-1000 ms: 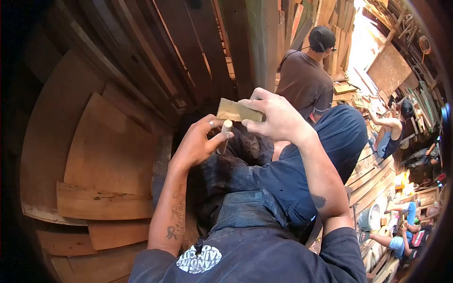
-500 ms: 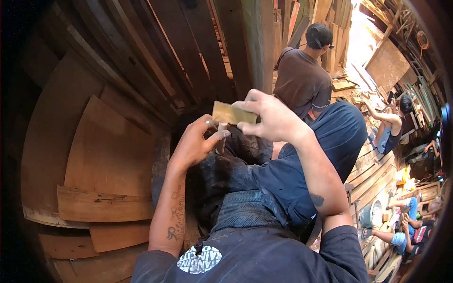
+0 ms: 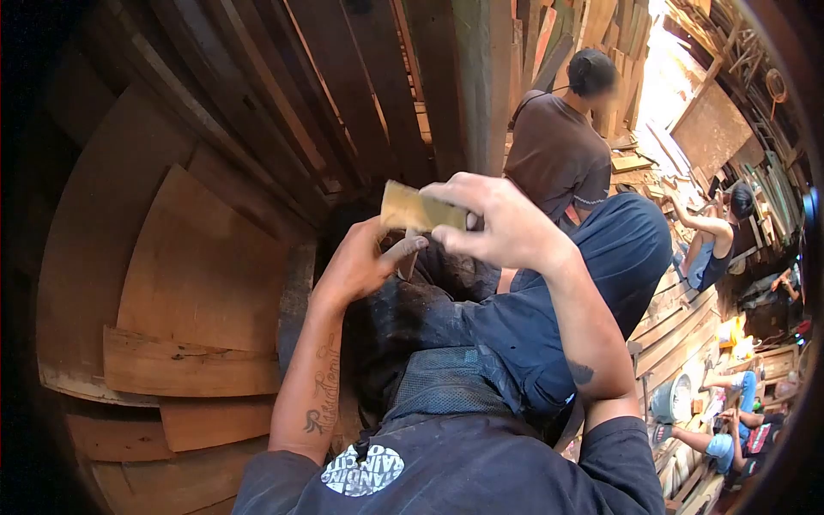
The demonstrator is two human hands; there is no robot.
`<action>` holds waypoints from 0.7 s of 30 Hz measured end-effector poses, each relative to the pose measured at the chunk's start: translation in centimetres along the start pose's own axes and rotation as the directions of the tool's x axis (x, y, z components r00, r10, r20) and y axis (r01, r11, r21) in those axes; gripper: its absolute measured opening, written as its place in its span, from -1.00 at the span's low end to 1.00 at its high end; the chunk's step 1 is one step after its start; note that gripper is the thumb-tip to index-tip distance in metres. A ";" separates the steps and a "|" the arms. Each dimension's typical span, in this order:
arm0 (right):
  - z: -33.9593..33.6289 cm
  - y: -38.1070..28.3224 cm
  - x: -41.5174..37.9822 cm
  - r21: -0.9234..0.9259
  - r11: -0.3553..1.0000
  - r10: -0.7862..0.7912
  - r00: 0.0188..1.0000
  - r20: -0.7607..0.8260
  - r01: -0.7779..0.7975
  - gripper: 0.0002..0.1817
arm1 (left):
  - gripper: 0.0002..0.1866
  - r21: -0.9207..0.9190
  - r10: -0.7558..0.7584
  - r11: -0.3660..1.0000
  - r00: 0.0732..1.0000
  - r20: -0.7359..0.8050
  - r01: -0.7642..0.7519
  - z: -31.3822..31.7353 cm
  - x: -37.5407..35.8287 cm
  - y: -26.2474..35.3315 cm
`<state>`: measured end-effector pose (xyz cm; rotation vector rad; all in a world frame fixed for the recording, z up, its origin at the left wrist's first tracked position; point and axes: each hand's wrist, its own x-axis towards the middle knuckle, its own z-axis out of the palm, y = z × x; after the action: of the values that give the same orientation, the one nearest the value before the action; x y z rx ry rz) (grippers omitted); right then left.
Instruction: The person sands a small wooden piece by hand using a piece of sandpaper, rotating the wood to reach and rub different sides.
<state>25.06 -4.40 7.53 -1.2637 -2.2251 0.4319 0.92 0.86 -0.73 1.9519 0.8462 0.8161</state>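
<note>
My right hand (image 3: 508, 219) pinches a yellowish-brown piece of sandpaper (image 3: 410, 208) between thumb and fingers, its flat face turned toward me. Just below and behind the sheet, my left hand (image 3: 356, 262) is closed around a slim piece of wood (image 3: 407, 264), thumb in front. The sandpaper overlaps the top of the wood and covers my left fingertips. Both hands are held close together above my lap, over the dark trousers (image 3: 532, 330).
Curved wooden panels (image 3: 202, 266) lean at the left, and tall dark planks (image 3: 378, 94) stand ahead. A person in a brown shirt (image 3: 558, 150) sits close by at front right. Farther right are other seated people, a metal bucket (image 3: 672, 399) and scattered boards (image 3: 678, 330).
The sandpaper in my right hand has shifted left across the wood and now hides my left fingertips. The person in front has turned the head to the right.
</note>
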 end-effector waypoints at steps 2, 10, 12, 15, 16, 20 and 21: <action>0.4 0.1 0.1 0.019 0.999 -0.031 0.996 0.082 0.030 -0.45 | -0.60 0.004 0.084 0.996 0.996 -0.009 -0.084 0.2 -0.2 -2.0; -0.4 -0.7 0.4 0.062 0.997 0.039 0.989 0.142 -0.048 -0.46 | -0.62 -0.059 0.011 0.998 1.000 0.021 -0.009 0.6 0.0 -1.5; 0.9 1.7 0.4 -0.050 0.999 0.007 1.000 0.017 -0.007 -0.46 | -0.62 -0.045 0.031 0.999 0.999 0.030 -0.030 0.4 -0.2 -1.8; 1.1 2.6 -0.1 -0.123 0.992 0.013 0.998 -0.062 -0.020 -0.45 | -0.62 -0.008 -0.068 0.998 0.995 0.069 0.069 -0.1 0.1 -0.1; 0.8 1.9 -0.2 -0.060 0.998 -0.001 0.999 -0.051 -0.002 -0.44 | -0.62 -0.024 -0.080 0.996 0.995 0.064 0.082 -0.1 0.0 -0.2; 1.0 1.0 0.1 0.039 0.999 0.021 0.999 0.029 -0.023 -0.46 | -0.63 -0.053 -0.096 0.994 0.994 0.050 0.099 0.2 -0.2 -0.5; 1.2 1.5 0.3 0.005 1.000 0.028 0.999 0.027 -0.028 -0.46 | -0.63 -0.042 -0.080 0.996 0.995 0.051 0.082 0.0 -0.2 -0.5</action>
<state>25.24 -3.41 5.86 -1.2953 -2.2292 0.4677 0.70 0.86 -1.21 1.8788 0.8655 0.7304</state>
